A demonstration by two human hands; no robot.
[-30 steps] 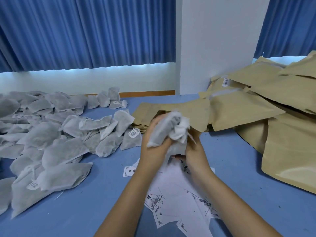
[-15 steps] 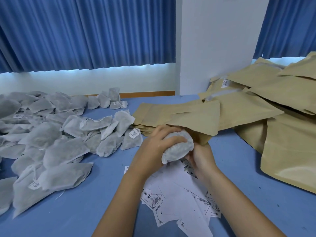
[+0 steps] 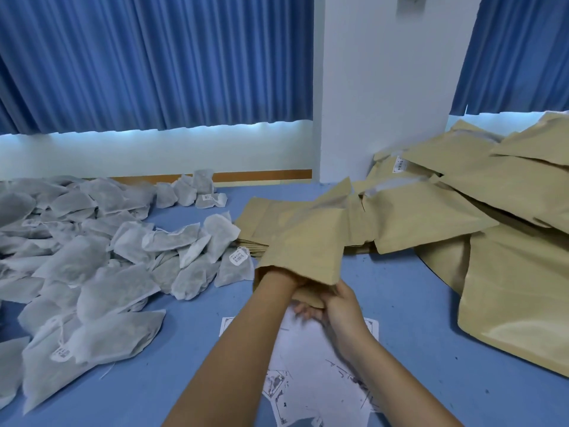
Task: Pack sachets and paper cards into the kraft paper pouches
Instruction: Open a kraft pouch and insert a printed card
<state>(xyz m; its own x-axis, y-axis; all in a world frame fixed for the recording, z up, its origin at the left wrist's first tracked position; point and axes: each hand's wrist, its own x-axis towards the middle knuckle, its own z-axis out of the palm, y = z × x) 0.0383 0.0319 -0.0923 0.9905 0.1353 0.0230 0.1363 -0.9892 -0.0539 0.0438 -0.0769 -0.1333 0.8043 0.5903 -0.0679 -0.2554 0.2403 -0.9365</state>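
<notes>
Having entered pouch (image 3: 304,241), left hand hidden.

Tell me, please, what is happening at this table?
A person is packing at a blue table. The left hand is hidden inside a kraft paper pouch, in up to the wrist. The right hand grips the pouch's open mouth from below. A pile of sachets lies at the left, paper cards lie under the arms, and a heap of other pouches lies at the right.
</notes>
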